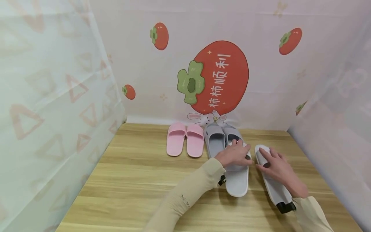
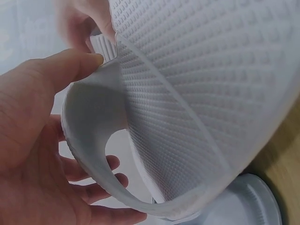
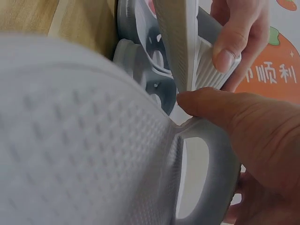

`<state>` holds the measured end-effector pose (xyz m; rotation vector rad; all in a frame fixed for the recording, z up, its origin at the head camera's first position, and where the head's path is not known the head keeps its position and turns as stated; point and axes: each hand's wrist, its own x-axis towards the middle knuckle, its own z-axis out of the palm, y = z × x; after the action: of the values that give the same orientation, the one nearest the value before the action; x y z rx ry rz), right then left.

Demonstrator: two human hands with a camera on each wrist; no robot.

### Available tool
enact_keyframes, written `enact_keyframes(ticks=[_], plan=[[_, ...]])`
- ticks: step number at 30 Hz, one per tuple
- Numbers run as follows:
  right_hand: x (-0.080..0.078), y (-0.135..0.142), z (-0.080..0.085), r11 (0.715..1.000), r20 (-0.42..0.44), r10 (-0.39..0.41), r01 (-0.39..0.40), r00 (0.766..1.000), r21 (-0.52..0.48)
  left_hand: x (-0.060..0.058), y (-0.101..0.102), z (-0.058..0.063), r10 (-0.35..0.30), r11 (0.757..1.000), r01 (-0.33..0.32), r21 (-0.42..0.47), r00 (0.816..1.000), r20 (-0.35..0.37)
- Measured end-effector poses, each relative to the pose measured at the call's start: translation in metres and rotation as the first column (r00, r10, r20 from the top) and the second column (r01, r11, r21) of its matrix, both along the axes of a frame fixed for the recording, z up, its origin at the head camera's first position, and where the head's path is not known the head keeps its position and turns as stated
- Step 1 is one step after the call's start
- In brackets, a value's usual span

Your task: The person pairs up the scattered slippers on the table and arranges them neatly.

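Note:
My left hand [image 1: 235, 154] grips one white slipper [image 1: 237, 185] across its strap, thumb at the strap's edge and fingers around the far side, as the left wrist view shows. That slipper overlaps the right-hand grey slipper [image 1: 231, 131] in the head view. Farther right, my right hand [image 1: 280, 169] holds the other white slipper [image 1: 276, 190] by the strap, its heel pointing toward me. The thumb [image 3: 211, 105] presses near where strap meets sole. Both insoles have a raised dotted texture. A gap separates the two white slippers in the head view.
A pair of pink slippers, left [image 1: 175, 146] and right [image 1: 195, 145], stands by the back wall, toes to it. The left-hand grey slipper [image 1: 214, 149] is beside them. Patterned cloth walls [image 1: 145, 71] enclose the wooden tabletop [image 1: 130, 180] on the left, back and right.

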<state>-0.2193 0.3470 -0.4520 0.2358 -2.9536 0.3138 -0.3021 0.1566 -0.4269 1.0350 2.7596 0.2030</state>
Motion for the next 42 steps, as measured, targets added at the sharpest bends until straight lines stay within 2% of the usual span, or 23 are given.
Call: enact_keyframes(ticks=[4,7,19,24,31,42], plan=[[-0.004,-0.002,0.000,0.999,-0.042,0.047,-0.047,0.998,0.000,0.001,0.002,0.003,0.007,1.000,-0.007,0.004,1.000,-0.016],[-0.007,-0.003,0.002,0.999,-0.049,0.049,-0.049,0.998,-0.009,0.002,0.004,0.007,0.006,1.000,-0.006,-0.001,0.999,-0.035],[-0.016,-0.006,0.009,0.998,-0.009,0.062,-0.062,0.998,0.015,0.004,0.013,0.010,0.015,1.000,-0.016,-0.010,0.997,-0.080],[-0.017,-0.008,0.013,1.000,0.042,0.014,-0.015,0.999,0.021,0.002,0.020,0.011,0.031,0.999,-0.033,-0.022,0.996,-0.080],[-0.021,-0.007,0.017,0.999,0.054,-0.030,0.028,0.998,0.043,-0.005,0.031,0.013,0.042,0.999,-0.045,-0.026,0.996,-0.084],[-0.037,0.002,0.028,0.997,0.075,-0.067,0.064,0.995,0.046,-0.022,0.046,0.023,0.075,0.997,-0.076,-0.006,0.995,-0.070]])
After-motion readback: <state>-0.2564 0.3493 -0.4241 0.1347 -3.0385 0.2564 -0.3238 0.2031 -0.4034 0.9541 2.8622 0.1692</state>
